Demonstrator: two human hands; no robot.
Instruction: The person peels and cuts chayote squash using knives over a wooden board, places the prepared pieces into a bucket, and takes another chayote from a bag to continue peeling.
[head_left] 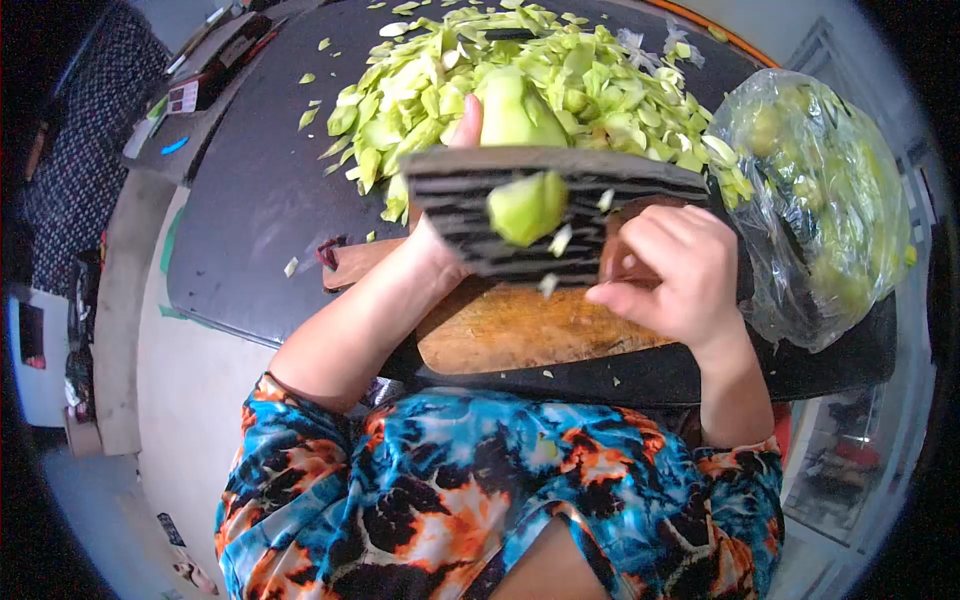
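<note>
My right hand [675, 265] is closed around the handle of a cleaver [465, 205]. The broad blade, dark with pale streaks, is held across in front of my left hand [441, 243]. That hand's thumb rests against a thick, pale green vegetable [520, 110], gripped behind the blade; its other fingers are hidden. A cut green slice [530, 208] sits against the blade's face, with small pale bits around it. Below the cleaver lies a wooden cutting board [530, 325]. Beyond my hands spreads a large heap of green slices [620, 85].
To the right stands a clear plastic bag [820, 210] of green vegetables. Loose slices are scattered on the dark table [255, 170]. Near the board's left end lies a small dark red item [328, 252]. A side surface at the left holds a box [215, 65].
</note>
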